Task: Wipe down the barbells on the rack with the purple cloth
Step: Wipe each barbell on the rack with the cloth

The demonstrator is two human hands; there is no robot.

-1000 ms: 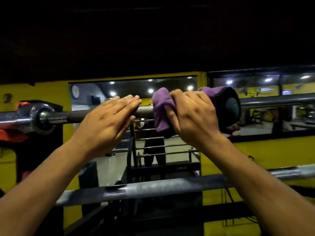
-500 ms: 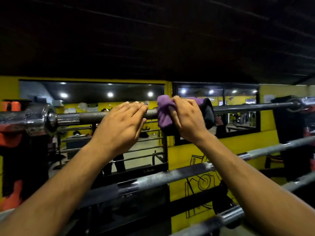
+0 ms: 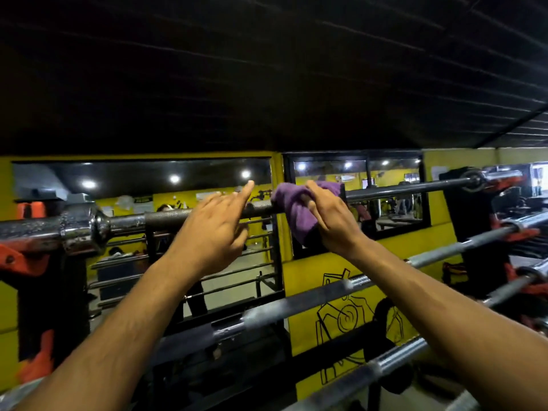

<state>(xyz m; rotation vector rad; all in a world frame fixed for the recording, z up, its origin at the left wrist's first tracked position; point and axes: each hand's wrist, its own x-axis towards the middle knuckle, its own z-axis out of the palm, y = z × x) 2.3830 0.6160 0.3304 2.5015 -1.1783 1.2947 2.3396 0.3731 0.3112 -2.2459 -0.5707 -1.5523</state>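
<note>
Here the right hand (image 3: 329, 221) grips the purple cloth (image 3: 293, 212), its fingers curled over the bunched fabric and pressing it around the top barbell (image 3: 178, 215) near the middle of the shaft, so that the cloth wraps the steel rather than merely brushing one side of it. A loose tail of the cloth hangs below the bar on the near side of the hand. The left hand (image 3: 213, 232) is just beside the cloth, its fingers straight and loosely spread, the forefinger lifted above the bar; whether the palm touches the knurled shaft cannot be told from this angle. Judging by its place, it is there to steady the bar against rolling in its orange hooks (image 3: 17, 259) while the cloth works along it. The bar lies across the rack at head height, its chrome collar (image 3: 98, 229) at the left and its far end reaching the right upright (image 3: 462, 215). Two more barbells, the middle barbell (image 3: 296, 310) and the lowest barbell (image 3: 394, 360), lie on lower tiers nearer the person, probably awaiting their turn, since the cloth is on the top one only.
</note>
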